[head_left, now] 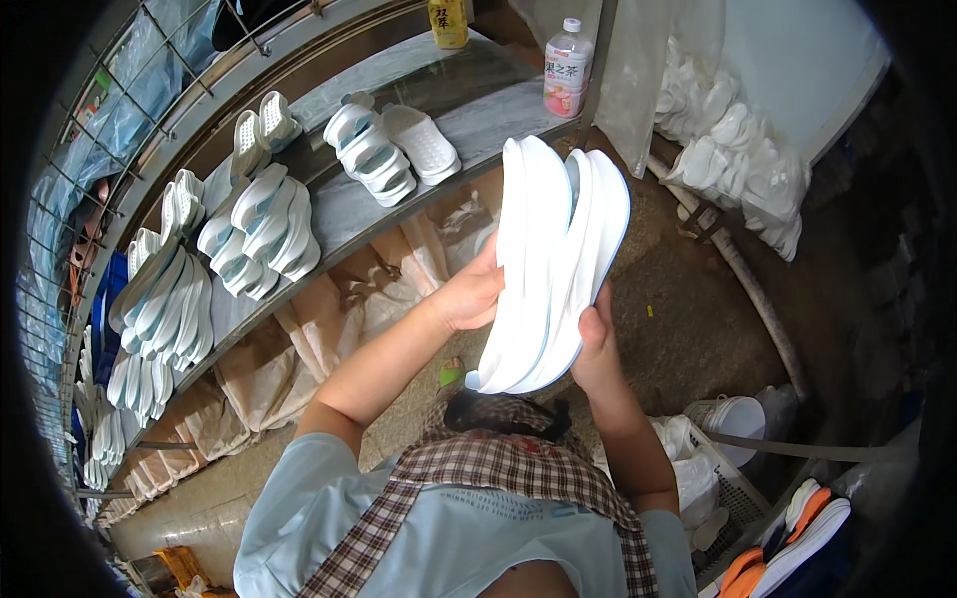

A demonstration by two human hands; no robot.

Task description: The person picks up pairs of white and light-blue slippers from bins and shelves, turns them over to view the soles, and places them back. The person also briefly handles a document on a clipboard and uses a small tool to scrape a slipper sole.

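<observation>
I hold a bundle of long white shoe soles (538, 269) with thin light-blue edges, nested against one another and tilted upright in front of me. My left hand (477, 291) is closed on the left side of the bundle, its fingertips partly hidden behind the soles. Lower on the right side, my right hand (598, 344) grips the same bundle, with the thumb showing and the other fingers hidden. Beyond my left hand, a stack of white and light-blue soles (369, 154) lies on the grey shelf (329, 224), beside a white piece with a dimpled inner face (422, 145).
More stacks of soles (261, 224) line the shelf leftward beside a wire mesh (115, 130). A pink-labelled bottle (565, 75) and a yellow drink container (449, 24) stand on it. Right are a filled clear bag (743, 159), a pipe (748, 274), a bucket (738, 424) and orange-and-white soles (793, 543).
</observation>
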